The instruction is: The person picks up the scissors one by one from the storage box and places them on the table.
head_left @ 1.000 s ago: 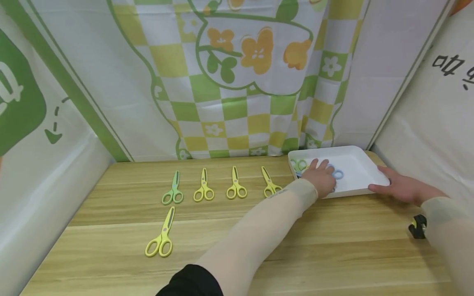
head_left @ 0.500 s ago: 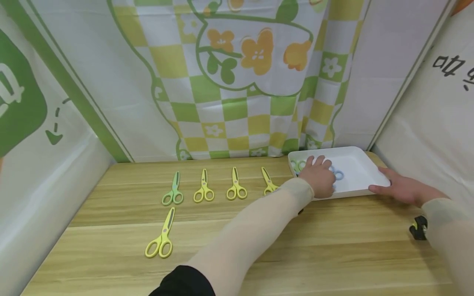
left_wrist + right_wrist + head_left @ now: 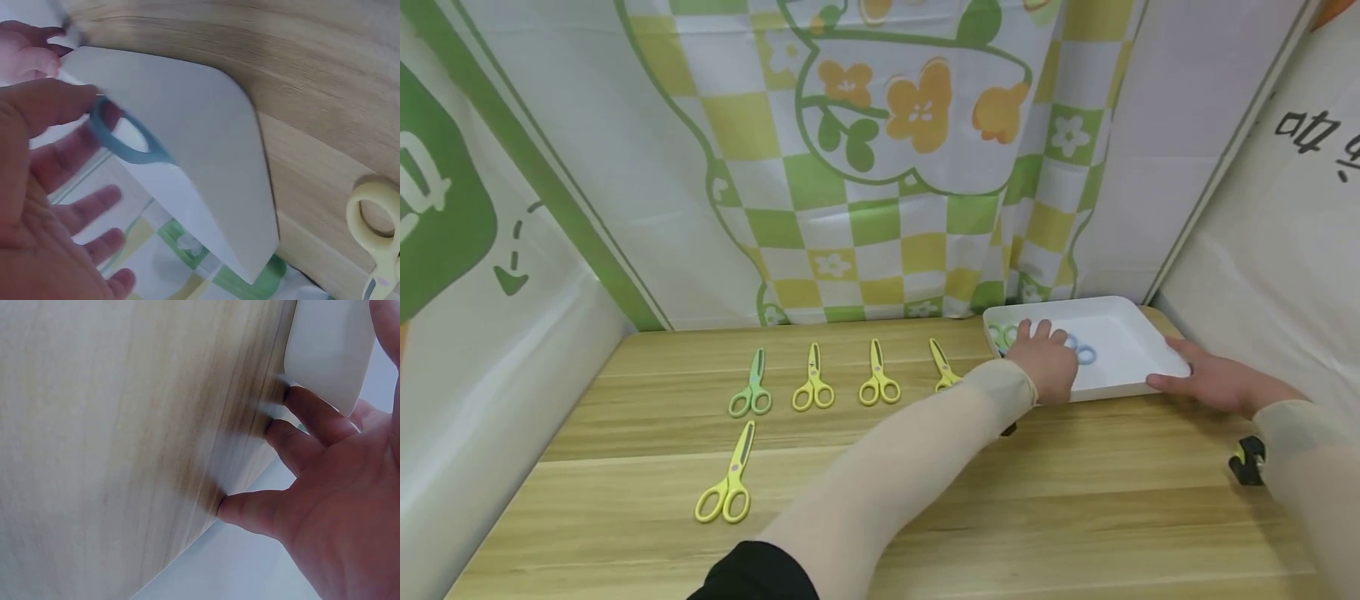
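My left hand (image 3: pixel 1043 367) is over the left part of a white tray (image 3: pixel 1138 342). In the left wrist view, its thumb and index finger pinch a blue handle loop of a pair of scissors (image 3: pixel 150 150); the tray wall hides the rest, and the other fingers are spread. Another pair of blue scissors (image 3: pixel 1086 355) lies in the tray to the right of this hand. Green scissors handles (image 3: pixel 1002 335) show in the tray's left end. At the tray's right front corner, my right hand (image 3: pixel 1221 382) grips the rim, with the fingers along its outer side.
Left of the tray, green scissors (image 3: pixel 751 387) and several yellow scissors (image 3: pixel 813 379) stand in a row, blades pointing away. Another yellow pair (image 3: pixel 727 483) lies nearer. A small black object (image 3: pixel 1247 461) is beside the right forearm. A patterned curtain (image 3: pixel 898 233) hangs behind the table.
My left hand has drawn slightly left and toward me within the tray, its forearm shifting left too. The right hand stays on the tray, which has not visibly moved.
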{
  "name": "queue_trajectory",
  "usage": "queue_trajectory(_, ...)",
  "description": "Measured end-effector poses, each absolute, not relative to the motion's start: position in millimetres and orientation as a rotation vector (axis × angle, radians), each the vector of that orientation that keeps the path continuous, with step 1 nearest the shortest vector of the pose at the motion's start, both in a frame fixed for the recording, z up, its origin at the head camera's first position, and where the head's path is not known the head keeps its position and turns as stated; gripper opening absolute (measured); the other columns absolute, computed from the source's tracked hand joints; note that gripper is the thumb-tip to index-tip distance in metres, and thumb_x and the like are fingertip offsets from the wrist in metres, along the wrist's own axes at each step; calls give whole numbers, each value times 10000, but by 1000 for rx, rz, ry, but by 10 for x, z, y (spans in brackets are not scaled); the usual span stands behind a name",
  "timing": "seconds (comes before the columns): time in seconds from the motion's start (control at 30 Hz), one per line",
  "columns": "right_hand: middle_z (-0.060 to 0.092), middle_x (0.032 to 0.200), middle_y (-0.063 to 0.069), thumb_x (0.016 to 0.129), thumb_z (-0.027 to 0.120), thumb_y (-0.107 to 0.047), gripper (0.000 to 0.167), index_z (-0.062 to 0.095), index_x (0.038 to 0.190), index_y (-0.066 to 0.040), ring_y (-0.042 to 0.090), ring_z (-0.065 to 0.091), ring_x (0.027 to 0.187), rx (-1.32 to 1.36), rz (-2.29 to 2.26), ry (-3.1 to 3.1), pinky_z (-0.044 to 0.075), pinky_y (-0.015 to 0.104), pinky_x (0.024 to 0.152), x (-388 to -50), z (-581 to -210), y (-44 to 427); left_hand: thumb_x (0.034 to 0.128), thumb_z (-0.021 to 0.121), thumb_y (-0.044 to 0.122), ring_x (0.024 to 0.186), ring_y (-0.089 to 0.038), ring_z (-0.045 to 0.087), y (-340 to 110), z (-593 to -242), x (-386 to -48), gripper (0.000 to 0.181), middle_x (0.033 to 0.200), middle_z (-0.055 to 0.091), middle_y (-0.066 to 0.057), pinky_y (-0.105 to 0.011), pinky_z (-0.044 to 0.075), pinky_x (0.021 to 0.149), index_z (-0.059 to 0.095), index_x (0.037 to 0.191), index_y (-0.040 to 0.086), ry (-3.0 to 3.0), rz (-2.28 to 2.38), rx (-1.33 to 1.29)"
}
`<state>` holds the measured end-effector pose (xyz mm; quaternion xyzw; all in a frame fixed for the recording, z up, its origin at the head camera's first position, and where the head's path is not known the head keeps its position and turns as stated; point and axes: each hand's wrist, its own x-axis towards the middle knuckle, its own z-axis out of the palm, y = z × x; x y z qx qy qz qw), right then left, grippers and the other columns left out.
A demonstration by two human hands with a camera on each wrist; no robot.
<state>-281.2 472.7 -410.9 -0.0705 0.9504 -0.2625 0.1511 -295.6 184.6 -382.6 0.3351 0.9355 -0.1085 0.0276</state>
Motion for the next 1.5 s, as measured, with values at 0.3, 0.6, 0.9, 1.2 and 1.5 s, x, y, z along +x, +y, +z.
queue_trajectory(0.3,92,1473,480,972,597,-496,1027,-40,1538,78,673,164,1298,-200,-746,2730,230,748,969,-2800,-4097,4715,980,567,342,1411,-225,164,1729,-3739,-2865,126,1403,405,84,-478,114,1131,688,947,354,2884,-392,1069)
queue_trajectory(0.6,73,1476,480,973,597,-495,1035,-61,1539,70,675,153,1299,-181,-761,2714,230,745,968,-2796,-4076,4692,958,620,350,1474,-253,78,1606,-3766,-2805,154,1522,340,96,-500,104,1148,662,811,331,2979,-328,1149)
queue_trajectory(0.9,59,1473,484,982,594,-470,1026,-72,1529,84,676,116,1310,-186,-783,2712,189,751,989,-2819,-4112,4721,922,668,355,1479,-287,30,1376,-3758,-2705,171,1572,280,57,-521,112,1134,671,752,334,3029,-319,1323)
queue_trajectory(1.2,69,1454,501,974,597,-490,1044,-75,1525,90,689,128,1293,-180,-756,2719,188,760,980,-2804,-4108,4714,966,597,314,1464,-316,119,1046,-3758,-2503,252,1560,320,26,-518,177,1107,713,743,326,3059,-336,1528)
queue_trajectory(1.5,55,1471,486,976,590,-499,1046,-92,1534,64,687,131,1295,-190,-760,2709,209,764,961,-2794,-4088,4720,917,683,411,1465,-356,122,537,-3887,-2251,162,1573,319,-33,-537,201,1092,790,808,357,3028,-246,1715)
